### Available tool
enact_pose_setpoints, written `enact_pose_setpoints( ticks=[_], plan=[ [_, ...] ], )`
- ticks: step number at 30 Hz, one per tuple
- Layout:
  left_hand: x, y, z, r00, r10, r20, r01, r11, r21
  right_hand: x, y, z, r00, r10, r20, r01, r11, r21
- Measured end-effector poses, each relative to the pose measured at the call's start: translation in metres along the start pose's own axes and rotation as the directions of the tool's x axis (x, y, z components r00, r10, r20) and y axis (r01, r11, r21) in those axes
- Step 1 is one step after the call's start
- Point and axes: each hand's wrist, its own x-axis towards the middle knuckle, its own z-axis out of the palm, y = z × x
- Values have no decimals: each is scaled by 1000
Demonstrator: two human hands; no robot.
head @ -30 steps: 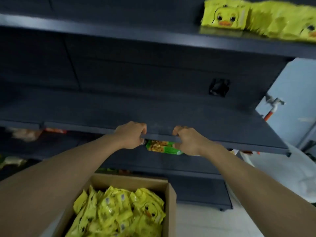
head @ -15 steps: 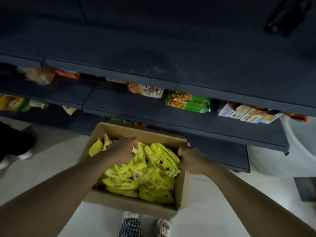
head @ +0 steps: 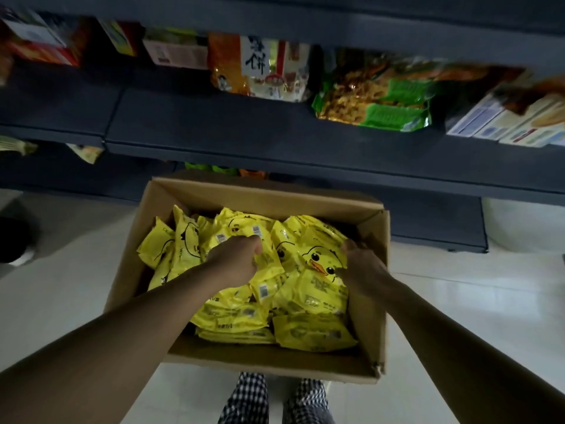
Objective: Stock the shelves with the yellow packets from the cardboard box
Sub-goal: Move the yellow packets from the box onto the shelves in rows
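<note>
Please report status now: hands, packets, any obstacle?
Both hands in cardboard box. Left hand grips yellow packets; right hand on duck-face packet. No obstacle seen.

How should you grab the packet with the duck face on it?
Probably pinch the duck packet by its upper edge, coming straight down from above. It lies face up on the heap in the box, so that edge looks free beside the right hand.

Single head-worn wide-angle view, directed forward and steeply downward. It looks from close above into the open cardboard box (head: 371,270) on the floor (head: 458,304), both forearms entering from the lower edge. Dark shelves (head: 275,139) cross the upper frame, slightly farther off.
</note>
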Motion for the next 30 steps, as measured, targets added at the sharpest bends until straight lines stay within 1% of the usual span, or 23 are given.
enact_pose_setpoints(
  ticks=[2,4,7,8,9,13,16,20,22,24,26,28,30],
  plan=[
    [16,-8,8,1000,2,3,-2,1000,-10,17,2,13,997,43,-65,-42,999,10],
    [29,-15,15,1000,3,5,-3,1000,-10,32,4,28,992,104,-71,-104,995,11],
    [45,-20,23,1000,11,6,-11,1000,8,48,6,54,976,201,78,-205,977,53],
    [49,-20,25,1000,16,4,-16,1000,10,52,6,63,974,211,81,-217,973,81],
    [53,-19,27,1000,20,4,-20,1000,13,55,6,69,973,222,54,-227,967,112],
    [68,-16,30,999,51,0,-51,999,19,61,6,86,959,242,-148,-218,962,163],
    [76,-9,29,997,75,-14,-74,997,20,61,5,90,921,262,-289,-168,935,312],
    [81,3,26,995,100,-18,-100,994,33,47,2,82,898,244,-365,-103,925,365],
    [81,11,24,993,113,-22,-112,993,47,31,-4,71,894,233,-383,-104,939,329],
    [78,22,19,990,139,-38,-135,988,80,14,-10,52,872,171,-460,-64,969,239],
    [76,33,15,980,188,-58,-180,975,127,-3,-13,29,831,107,-546,-9,984,181],
    [75,43,11,972,225,-69,-210,962,173,-17,-13,2,804,95,-588,19,983,183],
    [77,54,11,962,260,-83,-237,947,218,-27,-8,-24,790,132,-598,0,976,216]
  ],
)
